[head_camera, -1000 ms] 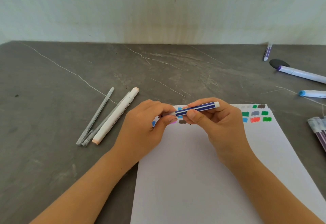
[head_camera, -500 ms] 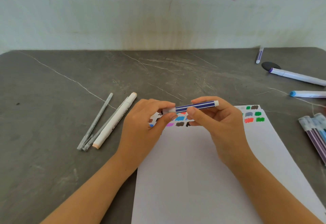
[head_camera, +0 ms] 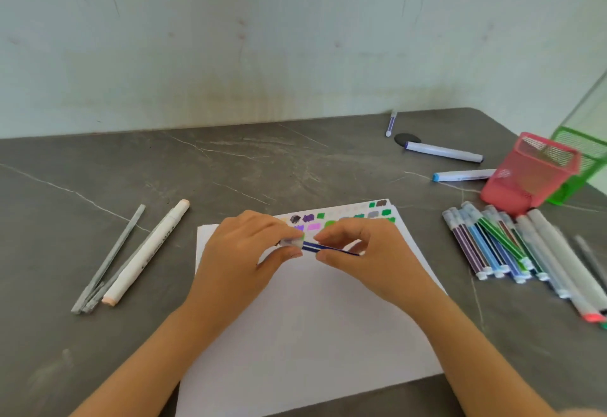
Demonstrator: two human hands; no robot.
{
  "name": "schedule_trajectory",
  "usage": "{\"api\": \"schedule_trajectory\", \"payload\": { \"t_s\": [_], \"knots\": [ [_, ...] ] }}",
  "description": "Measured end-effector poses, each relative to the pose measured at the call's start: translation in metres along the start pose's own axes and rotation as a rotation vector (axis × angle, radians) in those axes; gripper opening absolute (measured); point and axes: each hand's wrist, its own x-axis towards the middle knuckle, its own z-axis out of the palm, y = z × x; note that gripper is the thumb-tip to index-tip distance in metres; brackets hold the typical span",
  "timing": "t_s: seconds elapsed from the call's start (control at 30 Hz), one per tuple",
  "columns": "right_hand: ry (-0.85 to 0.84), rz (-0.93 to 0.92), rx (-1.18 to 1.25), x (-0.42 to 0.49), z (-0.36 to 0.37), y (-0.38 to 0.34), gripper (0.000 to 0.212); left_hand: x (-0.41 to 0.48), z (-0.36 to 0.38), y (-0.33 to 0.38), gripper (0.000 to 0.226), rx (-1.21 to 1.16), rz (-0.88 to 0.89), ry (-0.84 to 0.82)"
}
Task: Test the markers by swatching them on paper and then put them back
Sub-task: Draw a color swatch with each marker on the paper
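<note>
A blue-and-white striped marker is held level above the white paper between both hands. My left hand pinches its translucent cap at the left end. My right hand grips the barrel with thumb and fingers. Coloured swatches run along the paper's far edge, partly hidden by my hands. A row of several striped markers lies to the right of the paper.
A pink mesh cup and a green mesh holder stand at the far right. Two white markers lie behind them. A peach-capped white marker and thin grey pens lie to the left on the grey table.
The view has shifted left and up, bringing the mesh cups and marker row into sight. Both hands have lowered the marker closer to the paper, and it now tilts down to the right.
</note>
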Motion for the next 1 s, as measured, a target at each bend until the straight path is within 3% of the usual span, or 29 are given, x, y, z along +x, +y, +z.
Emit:
{"api": "schedule_trajectory", "payload": {
  "t_s": [0.37, 0.5, 0.57, 0.67, 0.8, 1.0],
  "knots": [
    [0.072, 0.095, -0.253, -0.037, -0.047, 0.027, 0.02, 0.04, 0.04, 0.054, 0.041, 0.03, 0.024, -0.218],
    [0.205, 0.168, -0.281, -0.044, -0.07, 0.038, 0.02, 0.056, 0.058, 0.076, 0.046, 0.038, -0.113, -0.282],
    [0.316, 0.185, -0.304, -0.048, -0.082, 0.046, 0.02, 0.063, 0.071, 0.08, 0.058, 0.081, -0.202, -0.403],
    [0.47, 0.215, -0.38, -0.052, -0.095, 0.06, 0.024, 0.069, 0.09, 0.077, 0.067, 0.169, -0.139, -0.519],
    [0.58, 0.127, -0.521, -0.054, -0.097, 0.079, 0.022, 0.062, 0.108, 0.068, 0.078, 0.229, -0.056, -0.587],
    [0.56, 0.01, -0.604, -0.049, -0.093, 0.093, 0.008, 0.06, 0.112, 0.067, 0.085, 0.191, -0.092, -0.601]
  ]
}}
